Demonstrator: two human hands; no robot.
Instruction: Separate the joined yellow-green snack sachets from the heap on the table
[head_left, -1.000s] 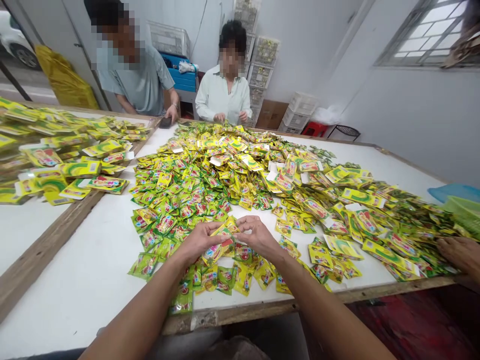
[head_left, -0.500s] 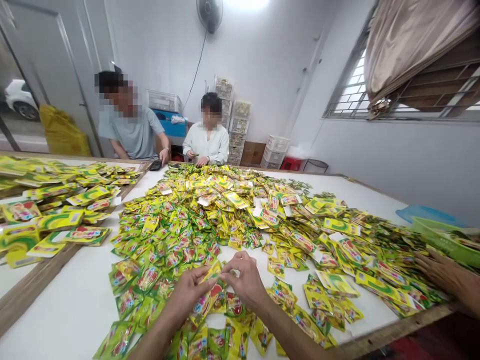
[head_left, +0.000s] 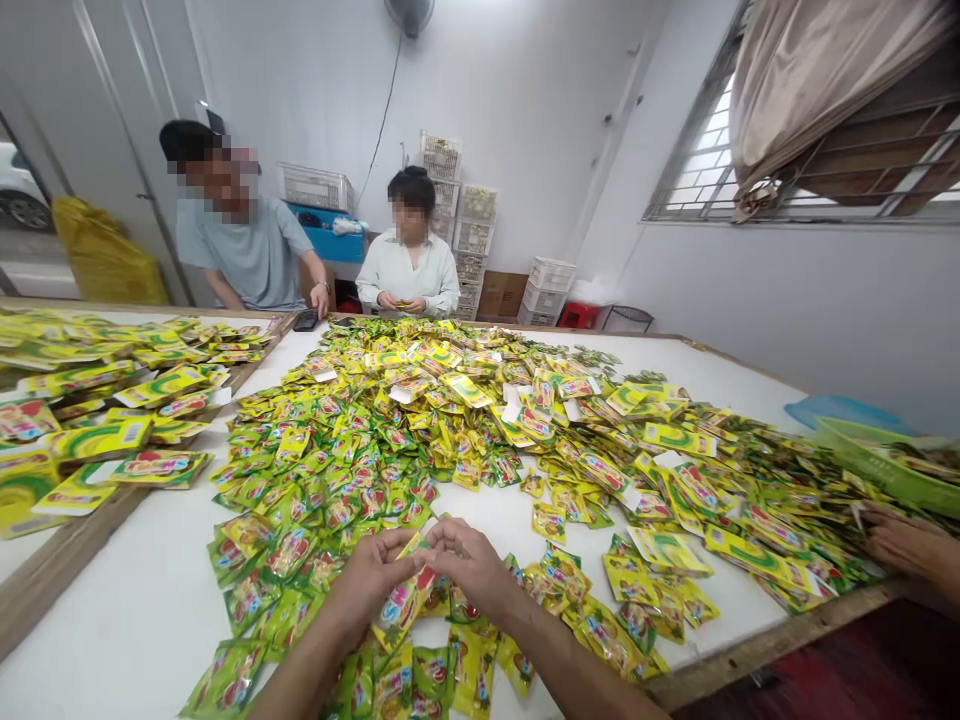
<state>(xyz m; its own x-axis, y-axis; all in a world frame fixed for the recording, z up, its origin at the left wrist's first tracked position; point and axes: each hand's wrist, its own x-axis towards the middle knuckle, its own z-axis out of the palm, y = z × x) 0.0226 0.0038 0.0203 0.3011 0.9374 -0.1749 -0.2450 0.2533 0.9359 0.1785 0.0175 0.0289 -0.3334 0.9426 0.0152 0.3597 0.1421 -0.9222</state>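
Observation:
A small flat yellow box with a red and green print is held tilted in front of me. My left hand is closed round its left side. At the box's upper end, the fingers of my right hand are pinched together on it; their tips are partly hidden. Small yellow and green sachets lie under and around both hands on the white tabletop. Beyond the hands spreads a large heap of sachets, with several yellow boxes on top.
To the left, more yellow boxes lie past a wooden strip. A green basket and another person's hand are at the right. Two people sit across the table, with stacked crates behind.
My right hand has moved slightly down and left, closer to my left hand on the box. Across the table, one person's hands have come together. The view has shifted a little.

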